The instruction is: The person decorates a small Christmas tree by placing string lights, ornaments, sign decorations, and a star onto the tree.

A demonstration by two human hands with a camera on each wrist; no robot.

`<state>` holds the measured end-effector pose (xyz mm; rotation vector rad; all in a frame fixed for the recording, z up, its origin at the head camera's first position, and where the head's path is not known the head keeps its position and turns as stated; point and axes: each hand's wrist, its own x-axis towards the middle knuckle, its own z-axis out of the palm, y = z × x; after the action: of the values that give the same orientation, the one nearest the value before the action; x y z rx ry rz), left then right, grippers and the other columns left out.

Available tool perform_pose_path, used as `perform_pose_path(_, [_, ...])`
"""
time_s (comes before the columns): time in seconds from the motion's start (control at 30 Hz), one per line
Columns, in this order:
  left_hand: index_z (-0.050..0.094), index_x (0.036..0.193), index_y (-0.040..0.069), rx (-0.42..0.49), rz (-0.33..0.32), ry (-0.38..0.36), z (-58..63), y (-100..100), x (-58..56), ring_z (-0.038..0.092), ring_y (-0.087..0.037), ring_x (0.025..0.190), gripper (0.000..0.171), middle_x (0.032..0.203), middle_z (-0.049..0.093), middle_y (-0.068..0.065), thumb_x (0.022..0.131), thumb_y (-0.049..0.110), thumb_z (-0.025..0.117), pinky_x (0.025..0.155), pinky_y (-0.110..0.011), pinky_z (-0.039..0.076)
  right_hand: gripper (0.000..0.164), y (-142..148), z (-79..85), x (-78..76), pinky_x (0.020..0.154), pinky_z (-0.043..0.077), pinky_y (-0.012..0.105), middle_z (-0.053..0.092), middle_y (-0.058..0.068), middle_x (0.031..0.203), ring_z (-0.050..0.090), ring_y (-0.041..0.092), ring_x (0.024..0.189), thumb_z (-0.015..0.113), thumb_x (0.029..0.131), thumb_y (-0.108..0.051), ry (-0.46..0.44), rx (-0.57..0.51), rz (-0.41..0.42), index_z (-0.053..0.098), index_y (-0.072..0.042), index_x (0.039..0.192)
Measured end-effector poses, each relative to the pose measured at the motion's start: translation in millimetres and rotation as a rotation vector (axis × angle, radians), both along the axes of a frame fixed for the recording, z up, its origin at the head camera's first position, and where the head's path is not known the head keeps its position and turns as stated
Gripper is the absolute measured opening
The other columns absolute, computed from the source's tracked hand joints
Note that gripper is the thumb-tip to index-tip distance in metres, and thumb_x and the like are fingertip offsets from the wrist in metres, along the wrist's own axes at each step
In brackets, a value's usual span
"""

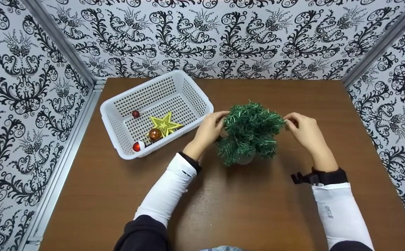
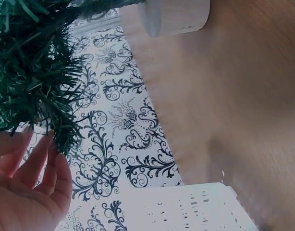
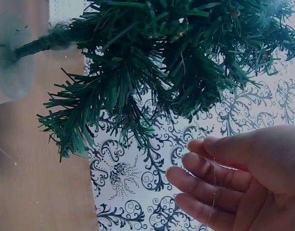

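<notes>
A small artificial Christmas tree [image 1: 252, 129] with green tinsel-like needles stands on the table in a pale round base [image 3: 13, 62]. My left hand [image 1: 209, 129] is at the tree's left side, its thumb and fingertips holding a branch tip [image 2: 63, 134]. On the other side, my right hand [image 1: 303, 129] pinches a thin wire string [image 3: 215, 185] between thumb and index finger. The string hangs down across the other fingers, with a tiny bead-like spot on it. Another stretch of thin string shows against the needles in the right wrist view.
Left of the tree sits a white perforated basket [image 1: 117, 143]. Inside lie a yellow star [image 1: 164, 124], an amber ball [image 1: 155, 134], a small dark red ball [image 1: 135, 114] and a red-and-white ball [image 1: 138, 146]. Patterned walls [image 1: 202, 42] border the brown table [image 1: 230, 216].
</notes>
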<state>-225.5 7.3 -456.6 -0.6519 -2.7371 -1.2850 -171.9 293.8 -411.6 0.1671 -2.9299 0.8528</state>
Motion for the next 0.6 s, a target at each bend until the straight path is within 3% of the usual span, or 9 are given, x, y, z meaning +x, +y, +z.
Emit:
perform_pose_path(0.1, [0.053, 0.122, 0.017, 0.098, 0.032, 0.043, 0.2, -1, 6.3, 0.054, -0.014, 0.096, 0.030, 0.114, 0.058, -0.002, 0.093, 0.014, 0.047, 0.081, -0.029, 0.046, 0.024, 0, 1.3, 0.9, 0.062, 0.043, 0.035, 0.064, 0.012, 0.084, 0.058, 0.024, 0.074, 0.046, 0.093, -0.021, -0.007, -0.022, -0.008, 0.060, -0.004, 0.104])
perform_pose_path(0.2, [0.054, 0.120, 0.013, 0.220, 0.112, 0.164, 1.7, -1, 17.5, 0.053, -0.014, 0.095, 0.029, 0.110, 0.058, -0.004, 0.092, 0.012, 0.048, 0.081, -0.029, 0.046, 0.026, 0, 3.9, 2.6, 0.062, 0.043, 0.034, 0.064, 0.011, 0.084, 0.057, 0.025, 0.075, 0.046, 0.093, -0.026, -0.023, -0.058, -0.027, 0.060, -0.006, 0.103])
perform_pose_path(0.27, [0.057, 0.115, 0.010, 0.327, 0.173, 0.294, 3.0, 1, 28.1, 0.052, -0.016, 0.099, 0.026, 0.109, 0.058, -0.005, 0.090, 0.007, 0.050, 0.086, -0.029, 0.044, 0.029, 0, 5.6, 3.8, 0.062, 0.042, 0.033, 0.064, 0.011, 0.083, 0.057, 0.025, 0.076, 0.046, 0.093, -0.029, -0.034, -0.074, -0.039, 0.060, -0.007, 0.103])
perform_pose_path(0.37, [0.059, 0.105, 0.005, 0.486, 0.224, 0.551, 5.8, 6, 49.8, 0.051, -0.020, 0.100, 0.022, 0.104, 0.059, -0.007, 0.085, -0.002, 0.050, 0.088, -0.031, 0.042, 0.031, 0, 7.0, 4.5, 0.061, 0.042, 0.032, 0.064, 0.010, 0.083, 0.058, 0.026, 0.077, 0.046, 0.092, -0.032, -0.044, -0.083, -0.049, 0.060, -0.007, 0.103])
perform_pose_path(0.5, [0.057, 0.090, -0.002, 0.603, 0.157, 0.892, 8.3, 18, 86.9, 0.051, -0.026, 0.089, 0.019, 0.091, 0.057, -0.013, 0.075, -0.008, 0.048, 0.081, -0.037, 0.043, 0.031, 1, 7.5, 4.6, 0.061, 0.042, 0.031, 0.064, 0.010, 0.084, 0.059, 0.026, 0.078, 0.045, 0.093, -0.032, -0.061, -0.085, -0.045, 0.060, -0.007, 0.103])
perform_pose_path(0.6, [0.055, 0.084, -0.002, 0.620, 0.062, 1.008, 5.5, 28, 113.2, 0.050, -0.026, 0.082, 0.012, 0.086, 0.055, -0.013, 0.075, -0.004, 0.048, 0.075, -0.036, 0.043, 0.031, 1, 7.7, 4.1, 0.061, 0.043, 0.031, 0.064, 0.011, 0.085, 0.060, 0.026, 0.079, 0.045, 0.093, -0.031, -0.073, -0.088, -0.038, 0.060, -0.006, 0.104])
